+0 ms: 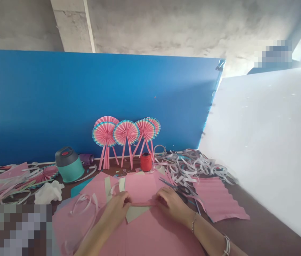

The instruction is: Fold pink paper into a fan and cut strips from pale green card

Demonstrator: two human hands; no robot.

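My left hand (117, 208) and my right hand (172, 204) both press down on a narrow folded strip of pink paper (143, 203) that lies across a large pink sheet (150, 234). The fingers of each hand are curled onto the ends of the fold. A pale grey piece of paper (135, 212) pokes out just under the fold between my hands. Several finished pink paper fans with teal rims (125, 133) lean upright against the blue board behind. A red spool of thread (146, 161) stands in front of the fans.
A teal flask with a grey lid (69, 164) stands at the left. Scissors (175, 187) lie by my right hand. A pleated pink sheet (218, 201) and curled white paper strips (195, 167) fill the right. A blue board (59, 103) and a white board (270, 142) wall the table.
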